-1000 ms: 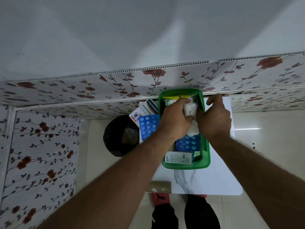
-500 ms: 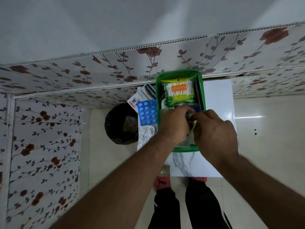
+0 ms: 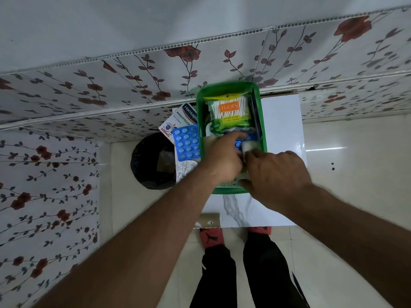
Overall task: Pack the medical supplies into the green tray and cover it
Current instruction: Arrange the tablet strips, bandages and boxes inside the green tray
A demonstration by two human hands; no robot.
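Green plastic tray (image 3: pixel 262 121) on white table (image 3: pixel 281 121). Inside: one "TULIPS Paper Stick Cotton Swabs" pack (image 3: pixel 229 111). Beside it: one "Hansaplast WASHPROOF" box (image 3: pixel 181 121), one blue blister strip (image 3: pixel 186 144). Left hand (image 3: pixel 222 160) and right hand (image 3: pixel 278 174) curled over the tray, pinching white cotton wad (image 3: pixel 248 147).

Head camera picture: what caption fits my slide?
Both hands tuck white cotton into the green plastic tray.

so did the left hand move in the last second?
Yes. The left hand pulled back from the far end of the green tray toward its near half, uncovering the cotton swab pack.
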